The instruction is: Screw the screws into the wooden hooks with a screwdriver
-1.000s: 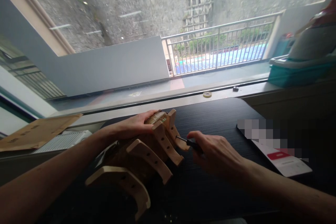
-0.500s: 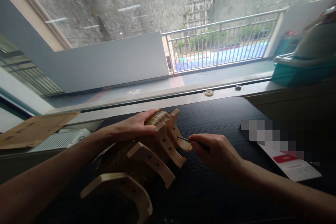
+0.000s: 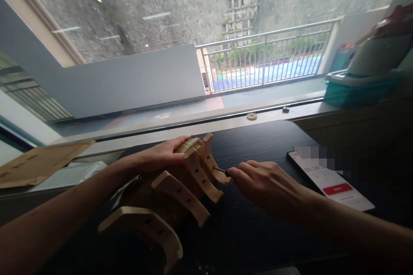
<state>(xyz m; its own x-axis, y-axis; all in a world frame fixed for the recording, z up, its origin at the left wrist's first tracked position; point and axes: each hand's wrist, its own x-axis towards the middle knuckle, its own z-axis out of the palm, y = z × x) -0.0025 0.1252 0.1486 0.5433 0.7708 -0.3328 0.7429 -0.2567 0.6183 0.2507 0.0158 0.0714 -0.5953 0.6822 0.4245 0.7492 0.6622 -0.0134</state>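
Slippage is the main risk: our right hand (image 3: 264, 184) pinches a slim dark tool (image 3: 221, 171), grip clenched, its tip at the end rib (image 3: 211, 163) of the wooden assembly (image 3: 180, 189), which lies on the counter (image 3: 258, 146) before us. If the tip skids, we judge it may gouge the wood or the left hand (image 3: 161, 157), whose grip clasps the top of the assembly. A phone (image 3: 335, 184) lies near the right forearm; an arched wooden foot (image 3: 142, 227) juts toward us, crowding the near edge.
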